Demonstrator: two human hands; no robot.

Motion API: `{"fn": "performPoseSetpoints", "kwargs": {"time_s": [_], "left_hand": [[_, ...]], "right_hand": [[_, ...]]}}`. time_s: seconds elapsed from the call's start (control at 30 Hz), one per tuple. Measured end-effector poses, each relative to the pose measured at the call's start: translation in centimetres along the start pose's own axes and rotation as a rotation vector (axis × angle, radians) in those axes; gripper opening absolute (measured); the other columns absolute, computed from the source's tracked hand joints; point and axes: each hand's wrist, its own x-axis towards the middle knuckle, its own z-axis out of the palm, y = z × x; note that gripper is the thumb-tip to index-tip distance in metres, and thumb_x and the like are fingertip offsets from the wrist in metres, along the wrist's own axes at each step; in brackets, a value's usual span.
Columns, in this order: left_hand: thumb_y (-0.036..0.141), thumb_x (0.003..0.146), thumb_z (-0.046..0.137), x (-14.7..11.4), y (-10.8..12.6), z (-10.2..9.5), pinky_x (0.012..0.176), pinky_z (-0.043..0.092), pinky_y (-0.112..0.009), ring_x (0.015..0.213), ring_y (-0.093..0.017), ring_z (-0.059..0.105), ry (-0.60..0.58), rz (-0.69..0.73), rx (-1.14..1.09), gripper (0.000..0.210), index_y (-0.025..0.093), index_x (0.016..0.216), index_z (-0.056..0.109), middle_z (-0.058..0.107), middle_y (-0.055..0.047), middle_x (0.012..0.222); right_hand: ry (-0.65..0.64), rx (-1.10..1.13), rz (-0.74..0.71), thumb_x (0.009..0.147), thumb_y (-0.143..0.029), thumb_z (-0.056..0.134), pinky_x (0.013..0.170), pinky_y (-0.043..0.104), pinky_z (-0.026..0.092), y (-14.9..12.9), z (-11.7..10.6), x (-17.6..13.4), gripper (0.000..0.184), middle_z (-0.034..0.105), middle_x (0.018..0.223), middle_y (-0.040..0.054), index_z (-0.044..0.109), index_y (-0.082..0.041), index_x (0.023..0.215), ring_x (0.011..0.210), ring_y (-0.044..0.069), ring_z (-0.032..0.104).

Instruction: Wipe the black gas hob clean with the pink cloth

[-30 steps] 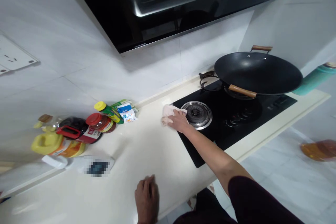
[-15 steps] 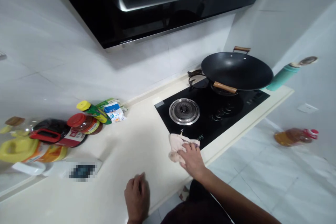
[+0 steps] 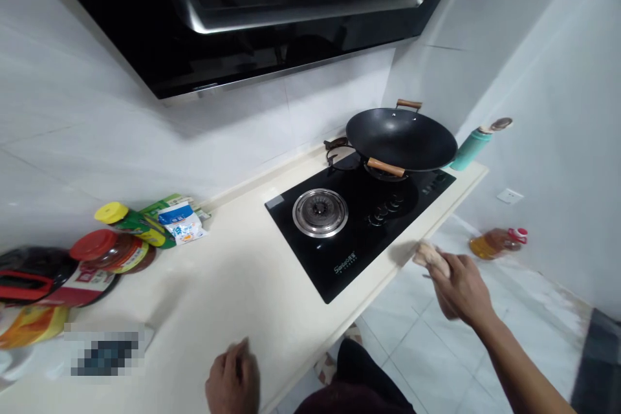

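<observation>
My right hand (image 3: 463, 288) is closed around a bunched, pale pinkish cloth (image 3: 431, 260), held past the counter's front edge on the right. Part of the cloth is hidden by my fingers. My left hand (image 3: 233, 380) rests on the cream countertop (image 3: 213, 297) near the bottom, its fingers curled in with nothing visible in them. Between and beyond the hands lies the black glass gas stove (image 3: 310, 265). A round metal burner (image 3: 320, 212) sits uncovered on its left side.
A black wok (image 3: 402, 139) with wooden handles stands on the right burner, beside a loose pan support (image 3: 342, 156). A teal utensil holder (image 3: 469, 150) is at the far end. Jars (image 3: 109, 251) and packets (image 3: 182, 221) line the left wall. An oil bottle (image 3: 495, 243) stands on the floor; a range hood (image 3: 233, 58) hangs above.
My right hand has lifted the cloth off the stove's front left corner and carried it right, past the counter edge, bunching it up. My left hand stays on the counter. The view has shifted right.
</observation>
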Motion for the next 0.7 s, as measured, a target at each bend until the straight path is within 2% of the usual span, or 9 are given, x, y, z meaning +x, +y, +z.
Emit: {"fn": "performPoseSetpoints", "kwargs": {"time_s": [0.1, 0.2, 0.27, 0.37, 0.47, 0.6, 0.7], "left_hand": [[0.036, 0.102, 0.049, 0.1, 0.2, -0.1, 0.088, 0.055, -0.042, 0.096, -0.028, 0.071, 0.006, 0.01, -0.01, 0.036, 0.021, 0.115, 0.078, 0.076, -0.011, 0.105], [0.037, 0.101, 0.049, 0.2, 0.3, -0.2, 0.088, 0.055, -0.041, 0.096, -0.027, 0.071, 0.001, -0.004, -0.006, 0.035, 0.022, 0.113, 0.078, 0.076, -0.011, 0.105], [0.038, 0.101, 0.05, 0.2, 0.3, -0.3, 0.088, 0.056, -0.041, 0.095, -0.027, 0.071, -0.004, -0.013, -0.002, 0.035, 0.021, 0.113, 0.078, 0.076, -0.011, 0.105], [0.037, 0.101, 0.05, 0.3, 0.3, -0.3, 0.09, 0.056, -0.042, 0.096, -0.027, 0.072, -0.014, -0.018, 0.003, 0.036, 0.021, 0.114, 0.079, 0.077, -0.011, 0.106], [0.037, 0.101, 0.05, 0.4, 0.1, -0.3, 0.09, 0.056, -0.042, 0.097, -0.028, 0.072, -0.031, -0.024, 0.017, 0.036, 0.022, 0.115, 0.079, 0.077, -0.011, 0.107], [0.04, 0.101, 0.045, 0.6, -0.1, -0.2, 0.087, 0.055, -0.043, 0.098, -0.029, 0.072, -0.058, -0.032, 0.036, 0.04, 0.021, 0.115, 0.078, 0.077, -0.013, 0.108], [0.04, 0.102, 0.044, 0.8, 0.1, -0.2, 0.085, 0.054, -0.043, 0.099, -0.031, 0.071, -0.081, -0.061, 0.078, 0.041, 0.021, 0.116, 0.077, 0.077, -0.014, 0.108]], "right_hand": [[-0.04, 0.041, -0.04, 0.101, -0.051, 0.053, 0.111, 0.052, 0.049, -4.5, 1.4, 5.4, 0.057, 0.061, 0.137, 0.0185, 0.064, -0.02, 0.147, 0.129, 0.037, 0.057], [-0.209, -0.012, 0.103, 0.102, -0.048, 0.053, 0.104, 0.052, 0.051, -10.3, 4.3, 7.1, 0.056, 0.057, 0.144, 0.0213, 0.066, -0.019, 0.148, 0.123, 0.037, 0.059], [-0.198, -0.073, 0.078, 0.104, -0.043, 0.052, 0.103, 0.055, 0.049, -13.9, 6.1, 5.4, 0.055, 0.058, 0.142, 0.0222, 0.064, -0.021, 0.152, 0.123, 0.04, 0.056], [-0.24, -0.045, -0.111, 0.101, -0.037, 0.058, 0.104, 0.054, 0.047, -18.2, 7.5, 0.2, 0.052, 0.059, 0.141, 0.0194, 0.065, -0.024, 0.151, 0.125, 0.039, 0.052], [-0.366, 0.035, -0.296, 0.099, -0.038, 0.063, 0.108, 0.054, 0.045, -21.3, 7.1, -4.5, 0.052, 0.059, 0.144, 0.0168, 0.066, -0.027, 0.149, 0.126, 0.037, 0.051], [-0.568, 0.113, -0.506, 0.094, -0.047, 0.071, 0.105, 0.057, 0.048, -24.6, 6.1, -7.9, 0.054, 0.06, 0.146, 0.0154, 0.067, -0.028, 0.145, 0.128, 0.039, 0.051], [-0.666, 0.176, -0.811, 0.093, -0.055, 0.072, 0.102, 0.055, 0.051, -26.9, 6.8, -10.0, 0.05, 0.064, 0.144, 0.0114, 0.071, -0.03, 0.137, 0.124, 0.037, 0.056]]}}
